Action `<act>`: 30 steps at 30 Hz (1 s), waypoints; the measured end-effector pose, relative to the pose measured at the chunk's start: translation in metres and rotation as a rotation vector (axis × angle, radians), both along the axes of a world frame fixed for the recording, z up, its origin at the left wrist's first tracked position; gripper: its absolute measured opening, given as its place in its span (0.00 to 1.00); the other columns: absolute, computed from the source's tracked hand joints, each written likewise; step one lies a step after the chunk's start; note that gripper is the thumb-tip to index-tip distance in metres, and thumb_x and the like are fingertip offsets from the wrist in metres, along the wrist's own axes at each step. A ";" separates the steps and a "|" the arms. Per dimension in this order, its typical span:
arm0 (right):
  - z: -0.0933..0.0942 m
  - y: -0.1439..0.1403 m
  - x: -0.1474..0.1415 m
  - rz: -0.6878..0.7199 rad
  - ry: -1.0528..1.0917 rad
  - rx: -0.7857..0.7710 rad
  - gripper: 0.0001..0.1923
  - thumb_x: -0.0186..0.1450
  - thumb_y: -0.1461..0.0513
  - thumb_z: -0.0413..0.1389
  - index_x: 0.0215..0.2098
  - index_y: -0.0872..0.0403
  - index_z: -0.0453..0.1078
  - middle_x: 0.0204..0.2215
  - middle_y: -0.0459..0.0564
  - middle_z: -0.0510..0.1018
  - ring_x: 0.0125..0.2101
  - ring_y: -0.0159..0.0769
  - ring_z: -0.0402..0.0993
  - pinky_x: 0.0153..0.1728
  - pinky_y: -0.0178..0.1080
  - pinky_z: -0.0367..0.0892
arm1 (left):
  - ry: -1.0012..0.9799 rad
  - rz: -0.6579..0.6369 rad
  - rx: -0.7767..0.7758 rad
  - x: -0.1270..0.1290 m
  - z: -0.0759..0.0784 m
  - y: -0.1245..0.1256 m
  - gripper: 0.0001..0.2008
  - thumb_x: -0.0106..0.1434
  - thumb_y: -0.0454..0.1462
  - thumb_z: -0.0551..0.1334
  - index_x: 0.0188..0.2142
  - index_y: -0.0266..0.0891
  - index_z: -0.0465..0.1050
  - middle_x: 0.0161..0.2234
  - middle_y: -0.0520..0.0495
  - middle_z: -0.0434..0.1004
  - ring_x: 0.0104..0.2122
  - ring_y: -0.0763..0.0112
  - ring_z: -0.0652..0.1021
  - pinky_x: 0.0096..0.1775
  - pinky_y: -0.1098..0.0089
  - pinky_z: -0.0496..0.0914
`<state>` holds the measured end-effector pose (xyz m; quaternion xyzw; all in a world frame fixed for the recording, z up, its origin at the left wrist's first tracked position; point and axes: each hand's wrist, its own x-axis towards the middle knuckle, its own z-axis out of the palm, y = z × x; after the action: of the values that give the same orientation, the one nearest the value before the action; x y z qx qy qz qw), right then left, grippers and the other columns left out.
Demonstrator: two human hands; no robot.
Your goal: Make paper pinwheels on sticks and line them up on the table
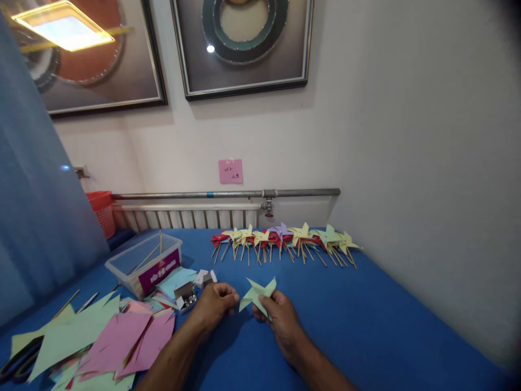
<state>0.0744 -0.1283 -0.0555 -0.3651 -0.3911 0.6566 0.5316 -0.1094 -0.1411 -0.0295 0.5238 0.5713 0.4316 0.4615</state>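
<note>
A pale green paper pinwheel (255, 293) is pinched in my right hand (280, 317), thumb pressed on its centre. No stick shows on it. To its left, my left hand (215, 304) is closed, thumb against the curled fingers; whatever is between them is too small to make out. Close by that hand stands a small open box (186, 297) of shiny metal pins, with a second small box (206, 278) just behind. Several finished pinwheels (285, 234) on wooden sticks lie in a row at the back of the table.
A clear plastic container (142, 260) with thin sticks stands at the left. Pink paper squares (122, 339) and green sheets (81, 328) are piled in front of it, beside black-handled scissors (22, 361). A red basket (103, 214) and a radiator (183, 217) are by the wall.
</note>
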 end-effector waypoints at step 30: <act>-0.006 0.007 0.005 -0.111 0.031 -0.041 0.13 0.54 0.56 0.69 0.35 0.52 0.78 0.34 0.50 0.85 0.33 0.44 0.83 0.37 0.42 0.76 | 0.256 -0.070 0.059 0.006 -0.014 0.000 0.03 0.56 0.35 0.61 0.27 0.39 0.73 0.20 0.55 0.68 0.22 0.73 0.66 0.27 0.72 0.58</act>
<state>0.0793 -0.1217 -0.0613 -0.3867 -0.3487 0.6395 0.5656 -0.1030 -0.1407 -0.0435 0.6074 0.5939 0.3615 0.3843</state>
